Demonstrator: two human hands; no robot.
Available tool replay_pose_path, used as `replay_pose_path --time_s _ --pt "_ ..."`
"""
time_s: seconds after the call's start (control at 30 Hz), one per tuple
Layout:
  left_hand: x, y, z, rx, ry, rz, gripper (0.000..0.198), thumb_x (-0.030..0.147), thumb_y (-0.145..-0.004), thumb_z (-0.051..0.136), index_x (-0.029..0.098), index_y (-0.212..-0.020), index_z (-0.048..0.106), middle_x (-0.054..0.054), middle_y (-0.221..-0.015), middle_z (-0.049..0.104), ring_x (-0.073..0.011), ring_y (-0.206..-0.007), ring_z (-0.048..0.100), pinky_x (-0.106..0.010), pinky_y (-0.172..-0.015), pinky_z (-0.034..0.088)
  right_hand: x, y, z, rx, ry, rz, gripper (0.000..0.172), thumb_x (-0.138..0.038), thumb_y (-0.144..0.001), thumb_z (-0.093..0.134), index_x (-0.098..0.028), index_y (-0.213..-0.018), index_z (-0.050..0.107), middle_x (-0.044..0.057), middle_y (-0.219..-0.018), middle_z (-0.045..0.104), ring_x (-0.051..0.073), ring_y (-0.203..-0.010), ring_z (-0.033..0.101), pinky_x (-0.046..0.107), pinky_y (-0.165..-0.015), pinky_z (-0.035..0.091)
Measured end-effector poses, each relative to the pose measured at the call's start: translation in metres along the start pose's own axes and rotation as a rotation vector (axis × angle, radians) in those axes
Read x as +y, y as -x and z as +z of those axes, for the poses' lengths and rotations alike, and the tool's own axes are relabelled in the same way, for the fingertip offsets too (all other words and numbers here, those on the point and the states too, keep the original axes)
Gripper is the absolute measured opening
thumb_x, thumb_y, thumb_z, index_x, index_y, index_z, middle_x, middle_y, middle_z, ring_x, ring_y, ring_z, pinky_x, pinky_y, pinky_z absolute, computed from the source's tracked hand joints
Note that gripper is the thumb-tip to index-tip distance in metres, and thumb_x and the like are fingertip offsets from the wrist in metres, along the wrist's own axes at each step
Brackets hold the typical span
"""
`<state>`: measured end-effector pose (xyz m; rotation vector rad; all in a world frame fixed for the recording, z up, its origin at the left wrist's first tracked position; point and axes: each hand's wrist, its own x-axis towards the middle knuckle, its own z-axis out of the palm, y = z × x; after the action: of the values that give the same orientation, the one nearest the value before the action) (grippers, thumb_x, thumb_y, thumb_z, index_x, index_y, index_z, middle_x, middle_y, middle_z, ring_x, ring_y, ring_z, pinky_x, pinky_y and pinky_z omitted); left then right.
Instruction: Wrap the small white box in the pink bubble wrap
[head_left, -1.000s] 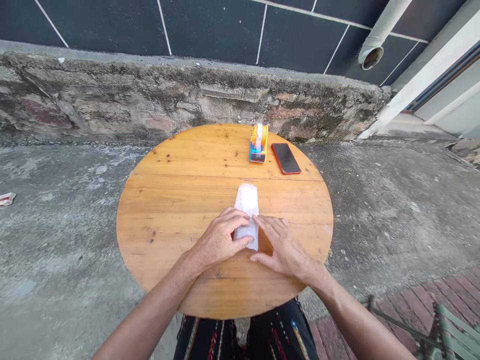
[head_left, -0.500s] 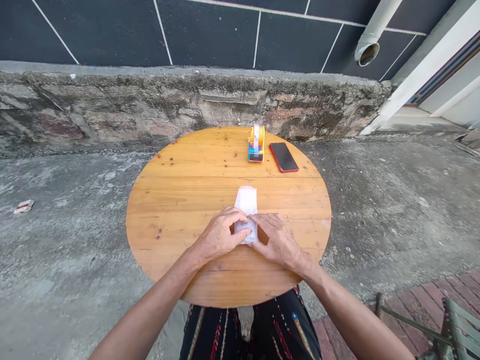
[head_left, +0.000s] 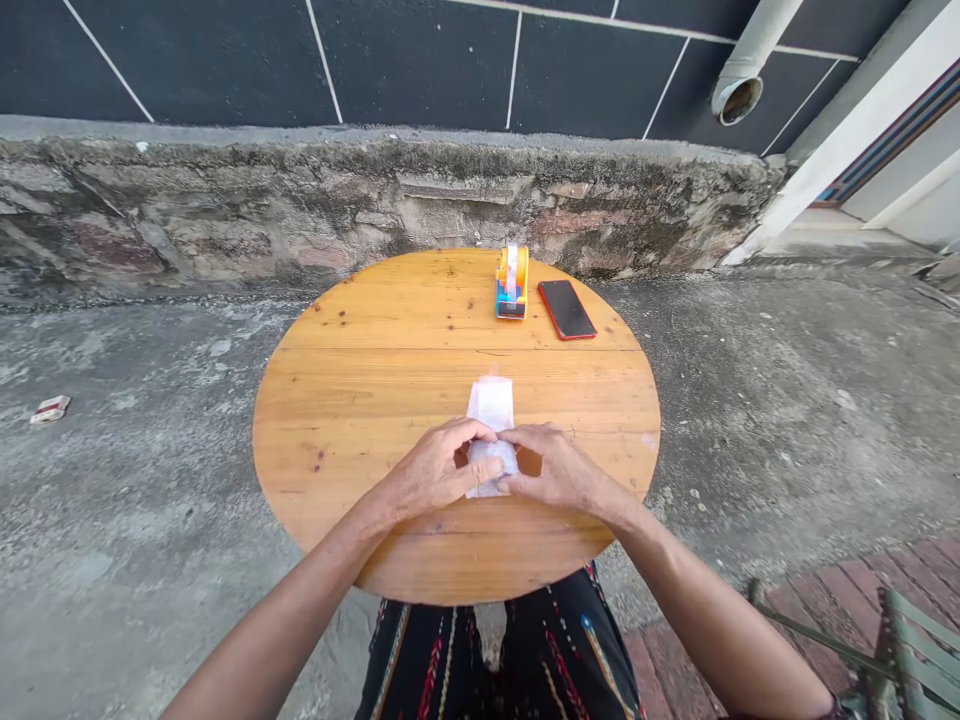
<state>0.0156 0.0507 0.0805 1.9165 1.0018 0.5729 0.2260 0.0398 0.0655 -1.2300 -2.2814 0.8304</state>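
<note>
On the wooden table (head_left: 360,400) in front of me lies a narrow white strip (head_left: 492,402), thin and slightly see-through like wrapping sheet; I cannot tell its exact material. Its near part is bunched into a rounded roll (head_left: 499,458) between my hands. My left hand (head_left: 450,462) grips the roll from the left, thumb on the near side and forefinger along the far side. From the right, my right hand (head_left: 553,462) pinches the same roll between thumb and fingers. Whether anything is inside the roll is hidden. The strip's far end lies flat, pointing away from me.
A yellow and blue tape dispenser (head_left: 512,285) stands near the table's far edge. Right of it lies a phone (head_left: 568,310) with a red edge. Behind the table runs a stone ledge (head_left: 300,210). A green slatted chair (head_left: 915,650) is at the lower right.
The near part of the strip, flatter before, now bulges up as a rounded roll between my hands. My right fingers have drawn in closer around it. The dispenser and phone stay put.
</note>
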Motion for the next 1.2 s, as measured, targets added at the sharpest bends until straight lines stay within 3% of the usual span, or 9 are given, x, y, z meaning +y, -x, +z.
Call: replay_pose_path --time_s 0.2,0.3,0.43,0.73,0.9,1.07,1.2 --pt "-0.007 0.008 -0.009 -0.119 -0.100 0.113 0.065 0.034 -0.068 0.076 0.025 -0.128 0.054 -0.006 -0.132 0.055 -0.0270 -0.119 0.052 -0.039 -0.101 0.042 0.000 -0.008 -0.008 -0.084 -0.124 0.059 0.026 -0.029 -0.077 0.072 -0.021 -0.101 0.068 0.001 -0.099 0.071 0.018 -0.087 0.064 0.030 -0.080 0.046" --pt "-0.012 0.010 -0.008 -0.134 -0.164 0.122 0.077 0.027 -0.065 0.076 0.026 -0.136 0.046 -0.007 -0.141 0.048 -0.0280 -0.127 0.045 -0.041 -0.106 0.039 0.004 -0.010 -0.009 -0.108 -0.177 0.057 0.028 -0.033 -0.080 0.070 -0.023 -0.106 0.067 0.001 -0.101 0.071 0.018 -0.088 0.064 0.030 -0.080 0.046" --pt "-0.019 0.008 -0.005 -0.093 -0.205 0.157 0.068 0.022 -0.070 0.070 0.024 -0.134 0.048 -0.006 -0.136 0.052 -0.0264 -0.124 0.048 -0.041 -0.105 0.041 0.010 -0.013 -0.009 -0.138 -0.192 0.055 0.031 -0.039 -0.082 0.068 -0.023 -0.108 0.067 0.001 -0.099 0.070 0.018 -0.088 0.063 0.030 -0.079 0.046" --pt "-0.034 -0.006 -0.009 -0.067 -0.169 0.129 0.048 0.039 -0.077 0.070 0.026 -0.122 0.060 -0.005 -0.123 0.063 -0.0260 -0.112 0.056 -0.039 -0.097 0.044 0.011 -0.022 -0.016 -0.149 -0.045 -0.089 0.033 -0.047 -0.092 0.054 -0.023 -0.112 0.066 0.005 -0.099 0.066 0.018 -0.084 0.059 0.031 -0.076 0.046" --pt "-0.036 -0.011 -0.010 -0.077 -0.122 0.126 0.042 0.042 -0.079 0.067 0.024 -0.117 0.063 -0.006 -0.120 0.062 -0.0256 -0.112 0.055 -0.039 -0.097 0.043 0.004 -0.020 -0.012 -0.045 0.086 -0.070 0.034 -0.045 -0.094 0.050 -0.020 -0.112 0.064 0.006 -0.097 0.069 0.020 -0.087 0.060 0.034 -0.081 0.045" --pt "-0.029 -0.009 -0.008 -0.041 -0.067 0.070 0.037 0.035 -0.079 0.066 0.023 -0.114 0.064 -0.005 -0.117 0.060 -0.0237 -0.108 0.056 -0.037 -0.095 0.046 -0.004 -0.017 -0.009 -0.029 0.211 -0.095 0.033 -0.036 -0.098 0.044 -0.022 -0.122 0.060 0.009 -0.110 0.065 0.023 -0.103 0.058 0.040 -0.091 0.044" --pt "-0.022 0.001 -0.001 0.080 -0.055 0.000 0.042 0.023 -0.076 0.066 0.024 -0.117 0.057 -0.003 -0.113 0.063 -0.0217 -0.101 0.059 -0.035 -0.089 0.049 -0.006 -0.018 -0.011 -0.063 0.211 -0.121 0.032 -0.031 -0.099 0.040 -0.022 -0.124 0.058 0.009 -0.112 0.063 0.023 -0.105 0.058 0.040 -0.094 0.044"
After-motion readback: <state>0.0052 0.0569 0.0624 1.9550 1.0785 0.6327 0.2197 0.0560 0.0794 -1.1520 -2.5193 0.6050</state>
